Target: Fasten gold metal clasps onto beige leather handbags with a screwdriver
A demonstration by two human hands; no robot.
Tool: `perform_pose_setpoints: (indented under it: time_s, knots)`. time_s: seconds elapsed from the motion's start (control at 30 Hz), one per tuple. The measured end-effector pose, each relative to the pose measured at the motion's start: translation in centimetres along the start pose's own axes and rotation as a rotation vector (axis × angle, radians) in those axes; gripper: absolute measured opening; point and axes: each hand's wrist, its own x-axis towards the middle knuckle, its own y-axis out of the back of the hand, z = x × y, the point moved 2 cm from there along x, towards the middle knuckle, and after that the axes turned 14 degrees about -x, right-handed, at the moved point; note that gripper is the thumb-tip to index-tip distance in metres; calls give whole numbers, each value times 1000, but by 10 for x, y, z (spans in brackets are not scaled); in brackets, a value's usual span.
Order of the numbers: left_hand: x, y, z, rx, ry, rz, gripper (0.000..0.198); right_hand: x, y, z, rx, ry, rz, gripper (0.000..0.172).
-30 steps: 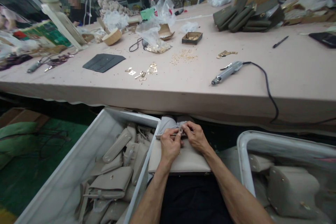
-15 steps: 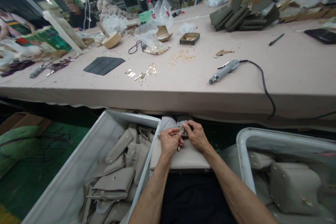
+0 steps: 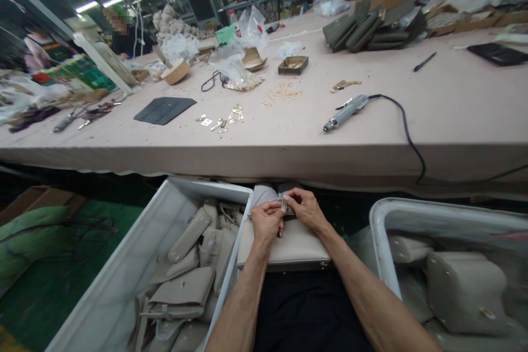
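Note:
A beige handbag lies across my lap, its far edge under my fingers. My left hand is closed at that edge, thumb and fingers pinching a small metal fitting. From the other side my right hand pinches at the same fitting with its thumb and fingertips. Below my left fingers a small shiny metal part shows against the bag. The fitting's exact shape is partly covered by my fingertips.
A white bin of beige bags stands on my left, another bin on my right. On the table lie an electric screwdriver, metal plates, scattered small brass pieces and a small box. Two people are in the left background.
The view has shifted slightly, so the table items sit a little differently in the picture. Both hands stay at the bag's far edge, and the fitting looks turned slightly between the fingers.

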Motion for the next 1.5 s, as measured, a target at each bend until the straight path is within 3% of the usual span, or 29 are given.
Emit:
perform_pose_setpoints:
  time_s: [0.27, 0.37, 0.47, 0.6, 0.83, 1.07, 1.2, 1.4, 1.5]
  knots:
    - [-1, -4, 0, 65, 29, -76, 40, 1, 1, 6, 117, -33, -8, 29]
    - [-3, -9, 3, 197, 59, -140, 35, 1, 2, 6, 105, -40, 16, 30]
    - [-3, -11, 4, 254, 97, -108, 29, 0, 4, 3, 81, -28, 10, 30]
    - [-2, -12, 3, 225, 88, -89, 28, -1, 5, -6, 30, 2, -32, 29]
    - [-9, -14, 0, 82, 166, -175, 37, -1, 7, -4, -10, -53, 1, 41]
    - [0, -8, -24, -2, 149, -60, 36, 3, -7, 20, 173, -200, -131, 49]
    - [2, -5, -33, -69, 167, -20, 46, 2, -15, 25, 277, -275, -200, 55]
    - [5, -4, -40, -68, 202, 43, 41, 9, -11, 26, -17, -136, -168, 53]
    - [7, -5, -41, -51, 218, 91, 34, 11, -11, 28, -65, -157, -171, 57]
